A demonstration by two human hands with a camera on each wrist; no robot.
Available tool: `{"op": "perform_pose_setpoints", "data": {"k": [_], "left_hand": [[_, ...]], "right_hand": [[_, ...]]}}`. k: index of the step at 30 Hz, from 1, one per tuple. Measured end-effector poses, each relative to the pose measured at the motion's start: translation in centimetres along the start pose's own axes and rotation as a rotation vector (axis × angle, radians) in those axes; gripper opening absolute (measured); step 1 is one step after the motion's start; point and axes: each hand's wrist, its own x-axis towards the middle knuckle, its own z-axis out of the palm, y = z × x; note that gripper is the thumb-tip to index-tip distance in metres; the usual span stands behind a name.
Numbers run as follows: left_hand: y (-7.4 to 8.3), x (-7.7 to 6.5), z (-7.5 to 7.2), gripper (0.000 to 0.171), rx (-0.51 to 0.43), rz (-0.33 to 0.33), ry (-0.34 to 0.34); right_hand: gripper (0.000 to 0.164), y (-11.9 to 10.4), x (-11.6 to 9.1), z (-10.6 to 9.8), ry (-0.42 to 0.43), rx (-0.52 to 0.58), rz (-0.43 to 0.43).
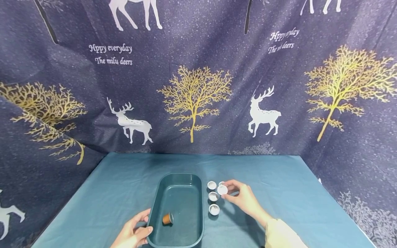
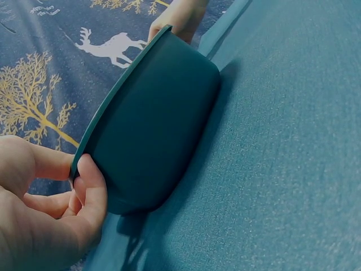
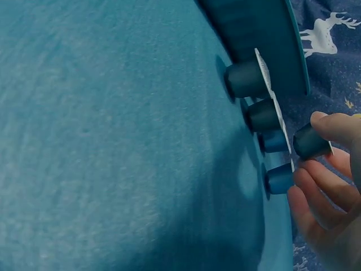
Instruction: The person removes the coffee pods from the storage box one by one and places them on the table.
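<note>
My right hand (image 1: 245, 198) pinches a dark green coffee capsule (image 3: 311, 142) between thumb and fingers, raised above the cloth beside several standing capsules. Its pale foil lid (image 1: 222, 190) faces up in the head view and partly covers a capsule behind it. Of the standing ones, a dark capsule (image 3: 248, 79) is closest to the tray in the right wrist view, and a blue capsule (image 3: 280, 179) stands just under my fingers. With thumb and fingers, my left hand (image 1: 133, 231) grips the rim of a deep teal tray (image 2: 152, 124). Inside that tray, a brown capsule (image 1: 166, 219) lies on its side.
A teal cloth (image 1: 124, 186) covers the table, and the tray stands on it left of the capsules. Behind and at both sides hangs a dark curtain (image 1: 217, 51) printed with deer and golden trees.
</note>
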Motion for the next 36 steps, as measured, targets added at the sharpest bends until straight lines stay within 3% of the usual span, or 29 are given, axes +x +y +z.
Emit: {"op": "perform_pose_setpoints", "data": {"k": [36], "left_hand": [[0.1,0.1,0.1,0.071,0.06,-0.005,0.038]], "right_hand": [[0.033,1.9,-1.2,0.7,0.029,-0.06,0.012]]}}
